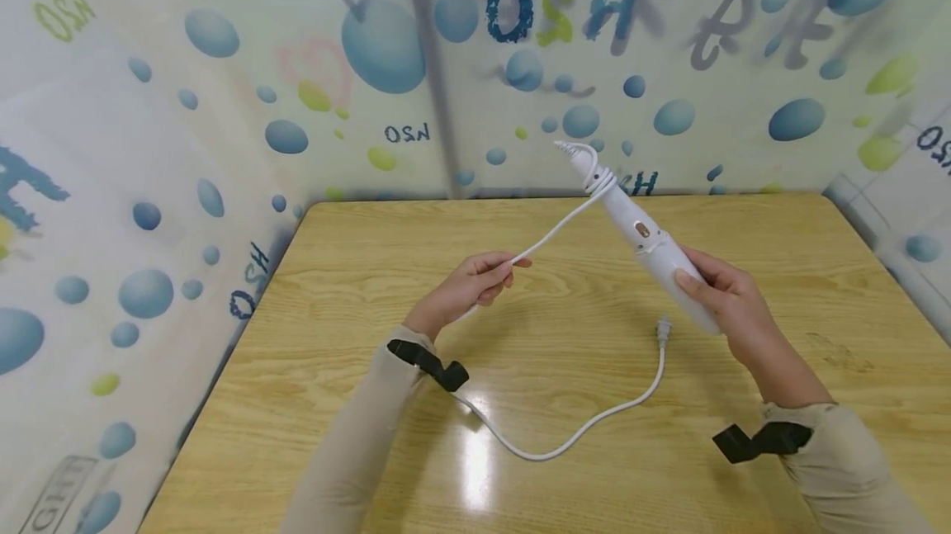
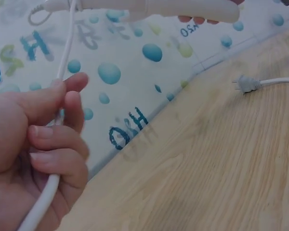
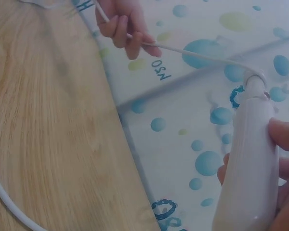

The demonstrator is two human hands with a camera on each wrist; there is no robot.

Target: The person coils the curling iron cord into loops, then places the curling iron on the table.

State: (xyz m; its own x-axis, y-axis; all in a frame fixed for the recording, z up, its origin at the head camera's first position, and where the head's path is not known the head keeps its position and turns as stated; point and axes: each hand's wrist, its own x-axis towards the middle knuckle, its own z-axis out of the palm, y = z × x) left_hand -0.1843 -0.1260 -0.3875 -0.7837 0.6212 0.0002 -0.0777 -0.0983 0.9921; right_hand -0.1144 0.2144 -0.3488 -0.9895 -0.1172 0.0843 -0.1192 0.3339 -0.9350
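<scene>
A white, wand-shaped hair-styling iron (image 1: 664, 266) is held up at a tilt above the table. My right hand (image 1: 724, 295) grips its wide lower end, thumb across the near side. On its body sits a small brown switch (image 1: 642, 229). The white power cord (image 1: 557, 229) is wound in a few turns around the narrow upper end, then runs taut to my left hand (image 1: 479, 282). In the left wrist view that hand (image 2: 48, 130) pinches the cord between thumb and fingers, and the cord passes down through the palm. Its free length curves across the table to a two-pin plug (image 1: 664, 331).
The wood-grain table (image 1: 357, 270) stands against a curtain (image 1: 297, 72) printed with blue and green drops and lettering. Black straps with mounts circle both wrists. A loop of cord (image 1: 550, 456) lies on the tabletop between the forearms.
</scene>
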